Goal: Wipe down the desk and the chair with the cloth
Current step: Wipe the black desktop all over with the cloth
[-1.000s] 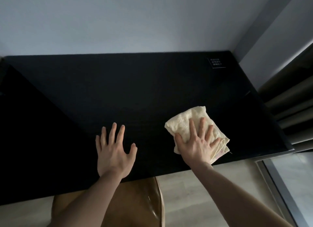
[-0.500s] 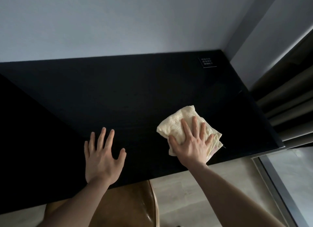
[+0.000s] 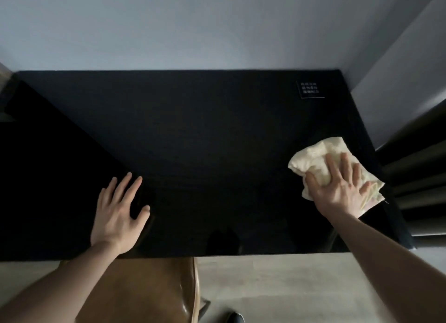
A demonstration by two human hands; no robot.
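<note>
— Two surfaces are listed in the task. What is the status of each?

— The desk (image 3: pixel 205 139) is the one being worked on. The right hand (image 3: pixel 337 190) presses the cloth (image 3: pixel 321 163) flat against the dark top near its right end, close to the right edge and partway back from the front edge. The chair (image 3: pixel 144 291) stands tucked under the front edge, with nothing touching it, so by my reading it has not been started.

— State of the fingers?

— Right hand: fingers straight and spread over the cloth, thumb out to the side, pressing down and not pinching. Left hand (image 3: pixel 118 214): fingers extended and slightly fanned, palm down on the bare top near the front left. It holds nothing and appears to serve as a brace.

— How much of the desk is finished?

— Cannot be determined. The black top shows no streaks, damp track or dust line separating wiped from unwiped zones. A small label (image 3: pixel 310 90) sits at the back right corner.

— Remaining work, then?

— As a judgement: any unwiped part of the desk, extent unknown, then the whole chair. Consider the task at an early or middle stage, not near completion.
</note>
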